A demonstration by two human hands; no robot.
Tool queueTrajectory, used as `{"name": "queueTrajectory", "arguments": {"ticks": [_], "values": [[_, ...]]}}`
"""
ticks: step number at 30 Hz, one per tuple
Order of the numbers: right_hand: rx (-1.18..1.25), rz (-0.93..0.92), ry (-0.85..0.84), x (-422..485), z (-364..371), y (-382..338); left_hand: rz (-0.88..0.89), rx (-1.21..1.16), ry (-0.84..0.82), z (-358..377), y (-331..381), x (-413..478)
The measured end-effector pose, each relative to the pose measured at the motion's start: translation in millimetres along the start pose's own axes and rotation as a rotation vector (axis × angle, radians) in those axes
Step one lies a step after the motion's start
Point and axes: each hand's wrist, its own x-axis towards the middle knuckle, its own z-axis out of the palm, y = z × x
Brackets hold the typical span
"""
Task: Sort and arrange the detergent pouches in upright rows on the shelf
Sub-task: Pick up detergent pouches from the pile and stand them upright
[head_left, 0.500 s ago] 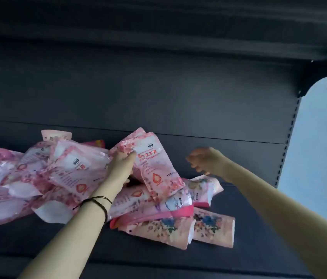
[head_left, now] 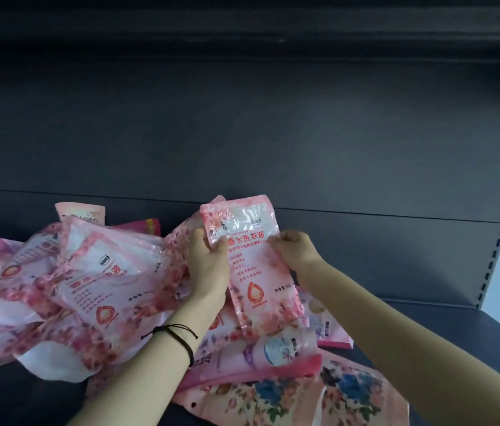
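A pink, flat plastic detergent pouch [head_left: 250, 265] is gripped at both side edges — by the left hand [head_left: 207, 267] and the right hand [head_left: 291, 250] — and held nearly upright above a jumbled heap of pink pouches [head_left: 89, 287] on the dark metal shelf [head_left: 445, 330].

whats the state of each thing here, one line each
held pouch, above the heap, nearly upright, gripped at both side edges
left hand, grips the held pouch's left edge, thumb on its front
right hand, pinches the held pouch's right edge
pink pouches, jumbled heap, lying flat or slanted
floral pouches, lying flat at the front
shelf, carries the loose pouches, no rows yet
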Motion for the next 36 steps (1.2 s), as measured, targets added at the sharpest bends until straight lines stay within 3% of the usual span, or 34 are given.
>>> {"name": "queueTrajectory", "arguments": {"ticks": [5, 12, 19, 24, 33, 36], "values": [[0.232, -0.140, 0.004, -8.4, -52.2, -3.1, 0.106, -0.043, -0.082, 30.7, 24.9, -3.1], [0.208, -0.316, 0.153, -15.9, -155.8, 4.9, 0.046, -0.141, -0.234, 125.9, 43.9, -21.0], [0.133, -0.243, 0.273, -5.5, -261.8, 41.7, -0.001, -0.080, -0.476, 225.2, 41.3, -54.8], [0.116, -0.161, 0.324, 6.5, -296.3, 66.1, -0.057, -0.008, -0.568, 260.8, 29.7, -68.6], [0.093, -0.126, 0.383, 13.8, -320.8, 97.4, -0.163, 0.121, -0.829, 272.8, 13.3, -62.6], [-0.008, -0.193, 0.451, 15.8, -322.8, 92.6, -0.089, 0.329, -0.942, 259.2, 25.1, -47.6]]}}
